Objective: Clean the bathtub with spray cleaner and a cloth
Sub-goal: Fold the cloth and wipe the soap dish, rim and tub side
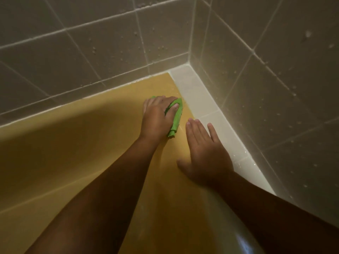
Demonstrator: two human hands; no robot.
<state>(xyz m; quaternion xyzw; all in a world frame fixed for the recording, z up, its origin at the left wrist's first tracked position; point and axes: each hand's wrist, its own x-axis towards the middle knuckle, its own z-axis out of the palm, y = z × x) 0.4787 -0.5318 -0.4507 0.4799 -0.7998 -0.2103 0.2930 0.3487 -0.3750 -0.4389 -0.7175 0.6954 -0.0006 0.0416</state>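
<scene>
There is one yellow bathtub (73, 143) and one green cloth (177, 114), which is on the bathtub's rim near its far right corner. Two bare hands show: one left hand (156, 120) and one right hand (205, 153). Two tiled walls meet at that corner, one far wall (91, 43) and one side wall (275, 70). One white ledge (200, 99) runs along the side wall's foot. Water drops dot both walls, too many to count.

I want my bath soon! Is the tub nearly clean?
Probably not yet. Done: spraying, it seems, since droplets dot the wall tiles. In hand: the left hand grips a green cloth on the ledge of the yellow bathtub near the corner, while the right hand rests flat beside it. Left: likely the tub's inside; nothing shows it wiped.
</scene>
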